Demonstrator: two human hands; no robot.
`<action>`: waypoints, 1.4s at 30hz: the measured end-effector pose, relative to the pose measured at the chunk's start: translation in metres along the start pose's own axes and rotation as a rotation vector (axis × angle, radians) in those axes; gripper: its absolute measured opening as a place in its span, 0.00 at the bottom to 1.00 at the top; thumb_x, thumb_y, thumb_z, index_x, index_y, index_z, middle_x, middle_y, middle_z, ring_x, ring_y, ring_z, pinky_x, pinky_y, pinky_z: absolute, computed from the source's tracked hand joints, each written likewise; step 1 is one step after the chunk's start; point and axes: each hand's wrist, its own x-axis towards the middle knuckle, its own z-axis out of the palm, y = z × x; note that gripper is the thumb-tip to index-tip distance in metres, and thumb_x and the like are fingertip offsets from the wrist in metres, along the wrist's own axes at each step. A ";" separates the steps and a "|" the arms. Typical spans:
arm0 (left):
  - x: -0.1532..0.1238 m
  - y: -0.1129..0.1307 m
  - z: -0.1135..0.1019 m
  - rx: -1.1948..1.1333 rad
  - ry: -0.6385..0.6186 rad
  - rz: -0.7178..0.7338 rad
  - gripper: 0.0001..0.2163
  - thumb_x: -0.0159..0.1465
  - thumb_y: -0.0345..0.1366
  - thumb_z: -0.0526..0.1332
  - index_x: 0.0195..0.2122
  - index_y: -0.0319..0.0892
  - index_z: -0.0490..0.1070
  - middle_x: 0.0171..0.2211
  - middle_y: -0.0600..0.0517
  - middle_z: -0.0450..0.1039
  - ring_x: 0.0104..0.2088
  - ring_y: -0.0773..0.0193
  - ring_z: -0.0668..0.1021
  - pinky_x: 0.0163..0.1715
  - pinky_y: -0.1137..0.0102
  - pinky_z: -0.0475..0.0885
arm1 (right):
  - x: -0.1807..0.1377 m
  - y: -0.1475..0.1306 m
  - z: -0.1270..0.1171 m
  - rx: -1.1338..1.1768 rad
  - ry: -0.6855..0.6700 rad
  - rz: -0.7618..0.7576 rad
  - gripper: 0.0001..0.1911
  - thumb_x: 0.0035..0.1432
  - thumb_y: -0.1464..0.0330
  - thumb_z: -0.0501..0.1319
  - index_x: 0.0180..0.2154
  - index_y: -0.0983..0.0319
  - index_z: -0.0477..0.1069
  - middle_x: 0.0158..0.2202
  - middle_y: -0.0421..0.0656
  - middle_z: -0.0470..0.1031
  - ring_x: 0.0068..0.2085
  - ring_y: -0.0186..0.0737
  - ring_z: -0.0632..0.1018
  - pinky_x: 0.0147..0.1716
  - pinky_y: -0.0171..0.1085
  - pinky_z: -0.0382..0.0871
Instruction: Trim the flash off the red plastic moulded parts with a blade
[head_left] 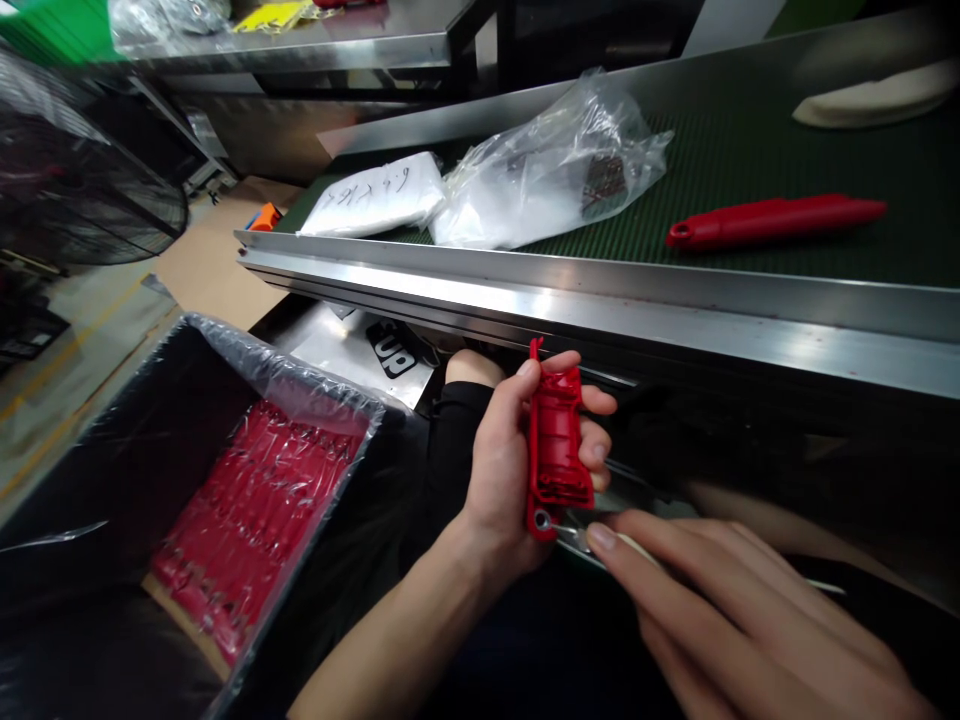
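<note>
Red hollow plastic shell (pixel 559 435) my left fingers (pixel 596 440) grasp; right fingers (pixel 637 570) pinch a slim silvery tool (pixel 574 538) by its round grey ring (pixel 537 519), probably adjusting it; next needs steadiness.

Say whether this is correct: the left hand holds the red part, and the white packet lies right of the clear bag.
Wrong side: the head view shows the white packet left of the clear bag. The left hand does hold the red part.

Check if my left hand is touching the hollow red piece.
Touching. The head view shows the left hand cradling the hollow red piece, thumb along one side, fingers curling out past the other.
</note>
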 end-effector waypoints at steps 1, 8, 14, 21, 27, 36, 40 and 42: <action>0.000 0.000 0.000 -0.002 -0.001 0.003 0.15 0.69 0.43 0.47 0.47 0.41 0.68 0.32 0.51 0.69 0.21 0.70 0.69 0.17 0.77 0.65 | 0.000 -0.002 0.000 0.004 0.003 0.020 0.22 0.58 0.84 0.57 0.52 0.65 0.71 0.49 0.47 0.74 0.49 0.41 0.74 0.49 0.40 0.65; 0.000 0.000 0.001 0.002 0.007 0.001 0.16 0.69 0.43 0.47 0.47 0.41 0.68 0.32 0.50 0.70 0.20 0.70 0.69 0.17 0.77 0.66 | -0.004 -0.001 0.002 -0.023 -0.001 -0.013 0.23 0.58 0.83 0.58 0.54 0.64 0.70 0.49 0.46 0.74 0.50 0.41 0.74 0.50 0.40 0.65; 0.000 0.001 0.001 0.010 0.001 0.003 0.16 0.69 0.43 0.47 0.46 0.41 0.68 0.32 0.50 0.70 0.20 0.70 0.69 0.17 0.77 0.65 | 0.000 0.003 0.000 -0.035 -0.010 -0.031 0.22 0.58 0.83 0.58 0.53 0.65 0.71 0.48 0.47 0.75 0.47 0.41 0.76 0.49 0.40 0.66; 0.001 0.000 0.001 0.009 0.022 -0.010 0.15 0.69 0.44 0.48 0.45 0.41 0.69 0.31 0.51 0.69 0.20 0.70 0.69 0.16 0.76 0.65 | -0.001 0.003 0.001 -0.059 0.011 -0.004 0.21 0.59 0.81 0.58 0.53 0.64 0.71 0.48 0.46 0.76 0.46 0.42 0.77 0.47 0.40 0.68; 0.004 0.006 0.000 0.034 0.048 0.041 0.14 0.68 0.43 0.49 0.46 0.42 0.69 0.32 0.50 0.70 0.20 0.69 0.69 0.16 0.76 0.63 | 0.002 0.020 -0.016 -0.047 -0.006 0.003 0.23 0.59 0.81 0.57 0.55 0.61 0.69 0.51 0.47 0.74 0.51 0.44 0.75 0.48 0.41 0.70; 0.000 0.012 -0.022 0.111 0.262 0.055 0.15 0.66 0.40 0.56 0.51 0.41 0.68 0.36 0.50 0.70 0.24 0.69 0.69 0.20 0.74 0.65 | 0.042 0.120 -0.069 -0.497 0.042 -0.025 0.21 0.61 0.80 0.56 0.54 0.62 0.67 0.50 0.47 0.74 0.48 0.47 0.75 0.44 0.46 0.67; -0.003 0.001 -0.038 0.147 0.348 0.034 0.17 0.63 0.40 0.60 0.52 0.42 0.66 0.34 0.51 0.71 0.23 0.69 0.69 0.20 0.74 0.67 | 0.055 0.144 -0.086 -0.503 0.139 0.073 0.18 0.63 0.76 0.56 0.54 0.61 0.69 0.50 0.45 0.75 0.48 0.47 0.76 0.45 0.47 0.68; -0.002 -0.004 -0.045 0.175 0.360 0.037 0.18 0.62 0.40 0.61 0.52 0.41 0.66 0.33 0.51 0.72 0.22 0.69 0.69 0.20 0.74 0.67 | 0.064 0.159 -0.094 -0.495 0.089 0.118 0.14 0.66 0.69 0.55 0.51 0.59 0.72 0.47 0.43 0.76 0.44 0.46 0.77 0.41 0.45 0.70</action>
